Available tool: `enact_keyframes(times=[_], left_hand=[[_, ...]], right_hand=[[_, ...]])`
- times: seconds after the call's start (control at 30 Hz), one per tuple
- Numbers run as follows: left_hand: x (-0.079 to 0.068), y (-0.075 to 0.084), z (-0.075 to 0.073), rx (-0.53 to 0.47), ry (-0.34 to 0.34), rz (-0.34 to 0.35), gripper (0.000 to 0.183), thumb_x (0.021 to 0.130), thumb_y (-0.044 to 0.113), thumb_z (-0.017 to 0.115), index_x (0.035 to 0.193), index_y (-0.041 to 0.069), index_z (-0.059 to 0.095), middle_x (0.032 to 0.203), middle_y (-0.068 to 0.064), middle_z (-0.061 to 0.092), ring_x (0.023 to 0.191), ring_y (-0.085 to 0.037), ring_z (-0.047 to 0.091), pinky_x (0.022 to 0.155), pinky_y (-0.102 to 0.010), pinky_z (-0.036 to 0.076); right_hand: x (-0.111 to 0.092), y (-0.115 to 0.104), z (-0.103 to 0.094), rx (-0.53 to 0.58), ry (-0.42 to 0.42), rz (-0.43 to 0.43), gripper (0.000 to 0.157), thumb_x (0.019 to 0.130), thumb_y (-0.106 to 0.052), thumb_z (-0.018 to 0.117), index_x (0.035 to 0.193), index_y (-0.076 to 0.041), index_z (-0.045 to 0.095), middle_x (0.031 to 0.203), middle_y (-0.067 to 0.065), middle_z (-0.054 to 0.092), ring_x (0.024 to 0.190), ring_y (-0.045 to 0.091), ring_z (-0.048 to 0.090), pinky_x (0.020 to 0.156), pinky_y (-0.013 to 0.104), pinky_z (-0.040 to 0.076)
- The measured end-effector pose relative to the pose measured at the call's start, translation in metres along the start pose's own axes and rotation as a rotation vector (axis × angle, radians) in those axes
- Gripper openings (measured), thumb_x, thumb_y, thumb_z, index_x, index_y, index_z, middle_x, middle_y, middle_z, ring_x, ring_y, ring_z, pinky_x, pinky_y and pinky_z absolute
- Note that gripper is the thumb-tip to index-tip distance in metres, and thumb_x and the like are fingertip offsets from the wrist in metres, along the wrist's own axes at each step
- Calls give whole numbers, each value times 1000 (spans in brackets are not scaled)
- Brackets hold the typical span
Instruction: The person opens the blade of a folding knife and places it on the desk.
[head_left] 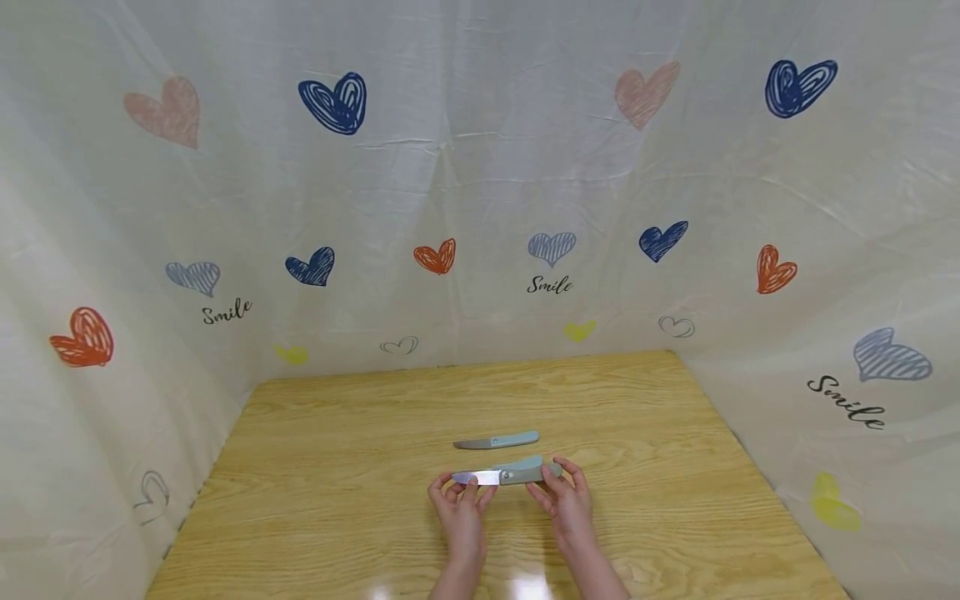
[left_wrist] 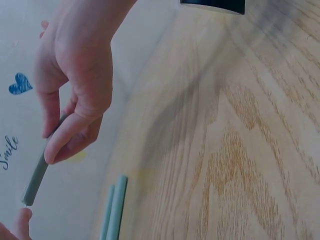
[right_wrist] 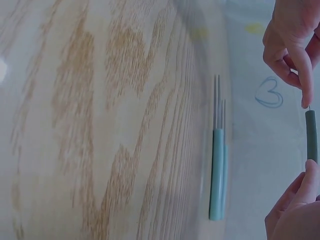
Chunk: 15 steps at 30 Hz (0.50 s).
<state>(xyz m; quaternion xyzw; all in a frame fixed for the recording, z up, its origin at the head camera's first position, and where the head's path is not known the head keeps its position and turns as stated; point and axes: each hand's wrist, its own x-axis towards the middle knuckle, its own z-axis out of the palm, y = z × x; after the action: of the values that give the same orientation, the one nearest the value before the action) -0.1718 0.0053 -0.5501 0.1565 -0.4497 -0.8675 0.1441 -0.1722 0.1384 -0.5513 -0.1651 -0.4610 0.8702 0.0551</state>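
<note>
A knife with a grey-green handle (head_left: 521, 475) is held level above the table between both hands, its blade toward the left. My left hand (head_left: 461, 517) pinches the shiny blade, thumb in front and fingers behind. At the other end, my right hand (head_left: 570, 504) grips the butt of the handle between thumb and fingers; the left wrist view shows this right hand (left_wrist: 80, 85) from the side. Just behind the held knife lies a light-blue-handled utensil (right_wrist: 217, 170), its metal end two thin parallel bars. Farther back rests a light-blue-handled knife (head_left: 513, 439), blade also leftward.
The wood-grain table (head_left: 337, 492) spreads around the hands. White curtains (head_left: 480, 167) printed with hearts and "Smile" hang along its back and sides. A dark rounded object (left_wrist: 212, 5) shows at the top of the left wrist view.
</note>
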Motion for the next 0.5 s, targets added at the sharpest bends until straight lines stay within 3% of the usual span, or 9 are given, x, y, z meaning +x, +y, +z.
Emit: enact_keyframes(times=[0.5], left_hand=[[-3,-2,1,-9,25,31,39,96,-12,44,126,-3,19,101,-18,42,90,-15,59,80,-36,59]], right_hand=[[-3,3,0,33,4,-20,31,98,-3,56,125,-5,42,101,5,57,90,13,67,85,31,57]])
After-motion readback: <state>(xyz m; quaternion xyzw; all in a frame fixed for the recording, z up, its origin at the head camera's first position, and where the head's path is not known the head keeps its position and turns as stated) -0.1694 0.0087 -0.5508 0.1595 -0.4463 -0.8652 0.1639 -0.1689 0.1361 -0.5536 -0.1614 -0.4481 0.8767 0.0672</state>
